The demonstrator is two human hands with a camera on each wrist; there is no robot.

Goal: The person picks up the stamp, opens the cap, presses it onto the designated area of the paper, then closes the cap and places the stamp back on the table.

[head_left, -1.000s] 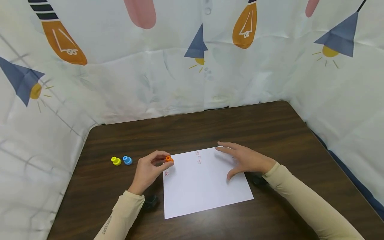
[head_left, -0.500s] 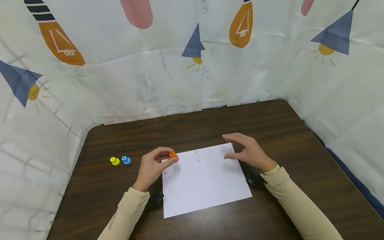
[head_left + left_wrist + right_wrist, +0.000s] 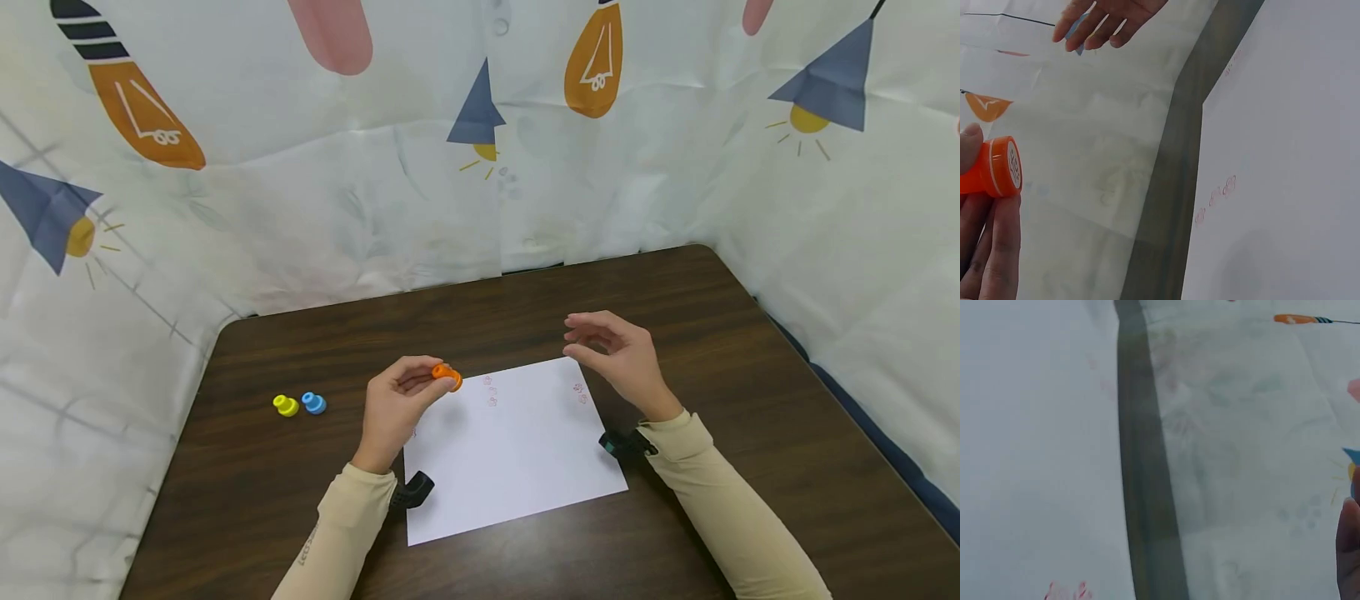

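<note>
My left hand (image 3: 393, 408) pinches an orange stamp (image 3: 448, 377) between thumb and fingers, raised over the far left part of a white sheet of paper (image 3: 517, 458). In the left wrist view the round face of the stamp (image 3: 1014, 164) shows, with a dark design on it. Small red prints (image 3: 491, 392) run along the paper's far edge, and more red prints (image 3: 581, 393) mark its far right corner. Close to that corner my right hand (image 3: 626, 362) hovers with loosely bent fingers and holds nothing. In the right wrist view only some fingertips (image 3: 1349, 531) appear.
A yellow stamp (image 3: 286, 406) and a blue stamp (image 3: 313, 403) stand side by side on the dark wooden table (image 3: 360, 333), left of the paper. A patterned white curtain (image 3: 337, 200) hangs behind the table and at its sides.
My left hand has risen and moved right with the orange stamp, tilting it. My right hand has lifted away from the paper toward the far side, uncovering the red prints at the right corner.
</note>
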